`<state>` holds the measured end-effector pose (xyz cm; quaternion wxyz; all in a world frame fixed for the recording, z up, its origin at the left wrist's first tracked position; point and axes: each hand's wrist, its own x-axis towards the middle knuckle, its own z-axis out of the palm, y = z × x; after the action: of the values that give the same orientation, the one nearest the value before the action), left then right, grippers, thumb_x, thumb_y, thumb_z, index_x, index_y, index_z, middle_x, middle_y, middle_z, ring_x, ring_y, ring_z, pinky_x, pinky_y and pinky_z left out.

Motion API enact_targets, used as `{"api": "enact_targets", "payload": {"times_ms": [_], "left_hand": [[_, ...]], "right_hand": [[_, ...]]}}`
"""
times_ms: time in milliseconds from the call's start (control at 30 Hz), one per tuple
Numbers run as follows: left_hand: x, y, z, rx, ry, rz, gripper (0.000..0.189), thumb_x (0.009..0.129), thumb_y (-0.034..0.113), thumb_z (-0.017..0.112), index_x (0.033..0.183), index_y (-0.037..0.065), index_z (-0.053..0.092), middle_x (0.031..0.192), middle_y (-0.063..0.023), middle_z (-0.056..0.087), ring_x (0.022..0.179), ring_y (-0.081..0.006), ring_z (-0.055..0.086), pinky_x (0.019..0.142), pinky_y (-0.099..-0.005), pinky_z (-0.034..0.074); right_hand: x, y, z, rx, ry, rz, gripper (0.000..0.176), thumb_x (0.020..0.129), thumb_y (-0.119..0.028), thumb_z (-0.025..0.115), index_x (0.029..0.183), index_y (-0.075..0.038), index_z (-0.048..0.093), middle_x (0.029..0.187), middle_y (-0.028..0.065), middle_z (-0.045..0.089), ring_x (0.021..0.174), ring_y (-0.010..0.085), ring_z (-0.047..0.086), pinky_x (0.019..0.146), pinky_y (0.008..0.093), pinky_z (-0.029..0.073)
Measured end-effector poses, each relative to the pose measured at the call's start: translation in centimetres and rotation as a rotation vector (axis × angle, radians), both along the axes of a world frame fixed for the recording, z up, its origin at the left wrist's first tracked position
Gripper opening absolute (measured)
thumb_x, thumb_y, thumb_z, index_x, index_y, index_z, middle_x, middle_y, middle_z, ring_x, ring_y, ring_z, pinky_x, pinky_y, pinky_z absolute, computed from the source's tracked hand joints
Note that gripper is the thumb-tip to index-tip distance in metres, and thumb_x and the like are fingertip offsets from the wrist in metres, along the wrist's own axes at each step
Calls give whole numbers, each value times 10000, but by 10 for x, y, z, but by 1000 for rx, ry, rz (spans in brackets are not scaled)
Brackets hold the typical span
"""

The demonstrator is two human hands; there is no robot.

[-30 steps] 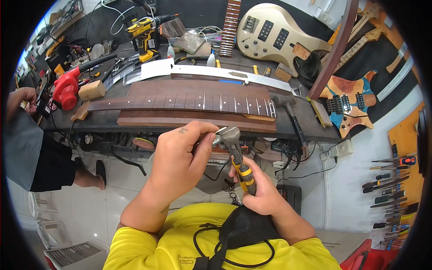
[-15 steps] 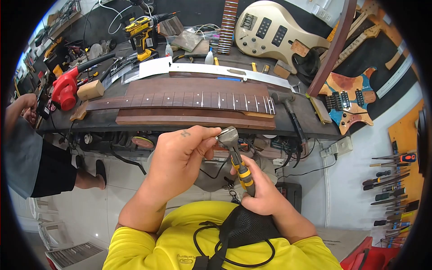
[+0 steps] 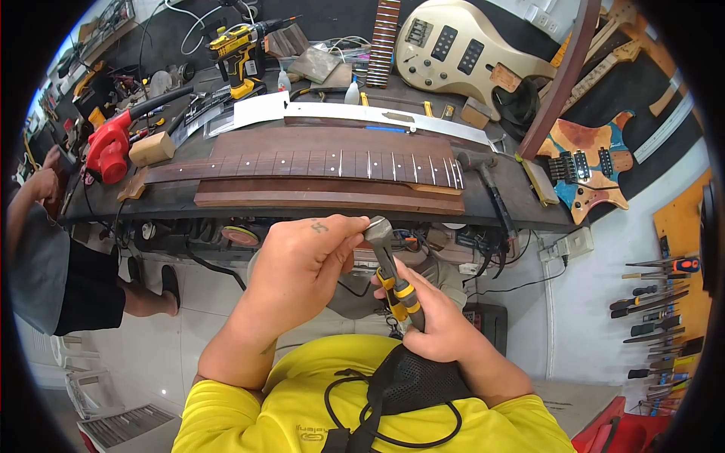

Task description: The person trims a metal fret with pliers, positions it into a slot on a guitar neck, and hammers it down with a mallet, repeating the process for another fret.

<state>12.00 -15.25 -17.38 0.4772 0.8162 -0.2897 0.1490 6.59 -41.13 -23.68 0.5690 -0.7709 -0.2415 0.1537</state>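
Below the workbench (image 3: 175, 201) and its long fretboard (image 3: 302, 164), the left hand (image 3: 302, 272) stays pinched on the head of the pliers (image 3: 387, 260) (turned more edge-on than before), the right hand (image 3: 436, 323) still closed around their yellow-black handles.

Pair of steel-headed pliers (image 3: 396, 285) with yellow-and-black grips, gripped in mid-air, upright, grey head on top and leaning slightly left, handles close together. Below the right half of the long dark wooden fretboard (image 3: 302, 164), well apart from it.
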Motion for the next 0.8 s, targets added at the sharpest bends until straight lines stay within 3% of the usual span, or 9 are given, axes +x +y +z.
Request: {"api": "enact_targets", "payload": {"times_ms": [200, 267, 467, 533, 567, 667, 733, 767, 800], "left_hand": [[3, 3, -10, 19, -71, 4, 262, 936, -61, 734, 1196, -29, 741, 878, -194, 757, 765, -335, 771, 667, -378, 586], [4, 4, -10, 20, -65, -9, 264, 936, -53, 743, 1200, -28, 743, 896, -201, 762, 782, -342, 777, 672, -383, 589], [5, 4, -7, 6, 17, -44, 260, 944, 0, 776, 1203, -21, 756, 866, -180, 756, 735, -319, 757, 660, -350, 577], [8, 1, -15, -41, -43, -37, 265, 1009, -30, 690, 1262, -11, 767, 733, -104, 717, 616, -170, 689, 596, -298, 515], [7, -1, -14, -42, -44, -39, 265, 1009, -30, 690, 1262, -11, 767, 733, -104, 717, 616, -170, 689, 596, -298, 515], [6, -1, -15, -111, 298, -20, 235, 1063, 63, 653, 1243, -22, 779, 850, -91, 768, 753, -144, 719, 672, -309, 524], [19, 3, -33, -426, 480, -281, 463, 1070, 315, 674, 1373, -33, 705, 1108, -140, 785, 970, -177, 735, 812, -321, 547], [26, -1, -45, -427, 478, -279, 463, 1070, 315, 674, 1373, -33, 705, 1108, -140, 785, 970, -177, 735, 812, -321, 547], [32, -10, -58, -714, 561, -392, 584, 1040, 402, 707, 1445, -12, 639, 1233, -147, 750, 1071, -220, 721, 882, -332, 555]], "right_hand": [[1, 0, -3, -70, -90, -15, 1108, 705, 3, 606, 1737, 5, 201, 1568, 260, 531, 1388, 366, 621, 1238, 411, 388], [-1, 3, -4, -25, -100, -67, 1104, 691, 61, 554, 1745, -23, 236, 1443, 166, 617, 1215, 238, 665, 1146, 377, 469], [-4, 7, -6, 18, -39, -208, 1009, 715, 37, 583, 1690, 12, 323, 1299, 150, 695, 1137, 220, 676, 1099, 369, 498], [-4, 6, -4, -13, -10, -193, 924, 729, 24, 603, 1625, 22, 377, 1260, 155, 708, 1137, 240, 694, 1088, 366, 506], [-4, 6, -4, -43, 21, -178, 840, 744, 10, 623, 1560, 32, 430, 1220, 160, 722, 1137, 261, 712, 1077, 364, 515], [-3, 7, -5, -48, 64, -196, 665, 774, 7, 634, 1427, 8, 507, 1160, 112, 714, 1059, 209, 700, 991, 355, 542], [-1, 4, -16, 51, 180, -165, 661, 755, 28, 610, 1409, -2, 513, 1097, 93, 676, 1007, 194, 664, 945, 352, 537], [1, 3, -19, 147, 297, -128, 661, 736, 49, 586, 1391, -12, 519, 1035, 74, 638, 955, 178, 628, 899, 350, 533], [2, 4, -16, 146, 299, -122, 661, 736, 49, 586, 1391, -12, 519, 1035, 74, 638, 955, 178, 628, 899, 350, 533]]}}
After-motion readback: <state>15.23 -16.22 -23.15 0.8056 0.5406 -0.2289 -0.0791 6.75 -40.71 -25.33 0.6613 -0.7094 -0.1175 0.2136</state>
